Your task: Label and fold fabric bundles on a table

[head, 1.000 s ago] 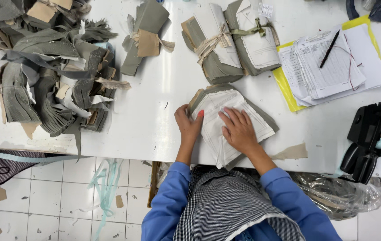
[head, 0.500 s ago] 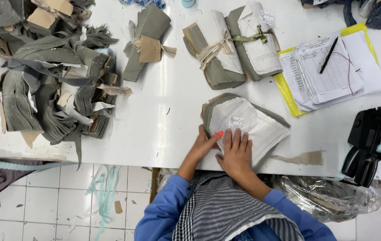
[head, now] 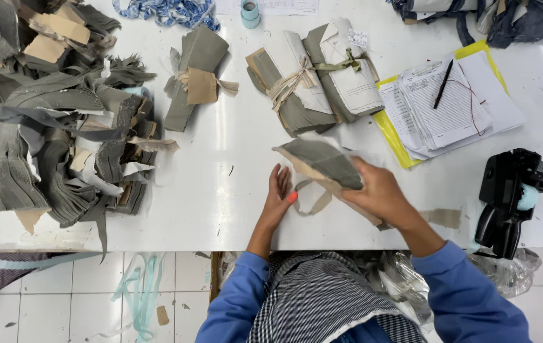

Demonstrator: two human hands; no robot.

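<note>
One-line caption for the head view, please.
Right hand lifts a folded stack of grey-green fabric pieces while left hand rests on a beige cloth strip on the white table.

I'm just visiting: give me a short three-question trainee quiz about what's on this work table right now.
1. True or false: the right hand holds a folded grey fabric bundle lifted off the white table.
2. What lies on top of the stack of papers? A pen, B scissors, C tape roll.
3. Which hand rests flat on the table beside the loose strip?

Key: 1 true. 2 A, the black pen. 3 The left hand.
</note>
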